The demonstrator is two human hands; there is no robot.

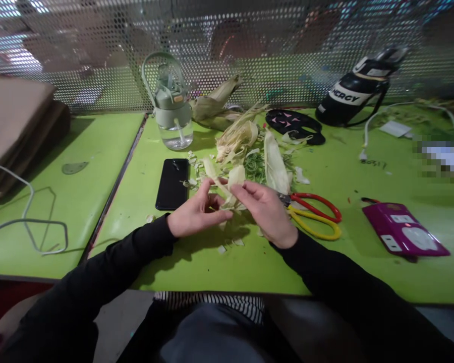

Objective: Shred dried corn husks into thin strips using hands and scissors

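Observation:
Between my two hands, low over the table, is a pale strip of corn husk (235, 177). My left hand (201, 209) is curled round its lower left side, thumb and fingers closing on it. The thumb and fingertips of my right hand (267, 209) pinch the same husk from the right. Just beyond lie a clump of dry husk (236, 138), shredded green strips (255, 166) and a broad upright-lying husk leaf (276, 164). Scissors (316, 214) with one red and one yellow handle rest right of my right hand, their blades partly hidden. Small husk scraps (230, 246) lie below.
A black phone (172, 184) lies left, with a water bottle (173, 113) behind it. More husks (215, 106), a black eye mask (295, 126) and a black flask (351, 91) stand along the mesh divider (227, 50). A purple power strip (404, 229) is at right.

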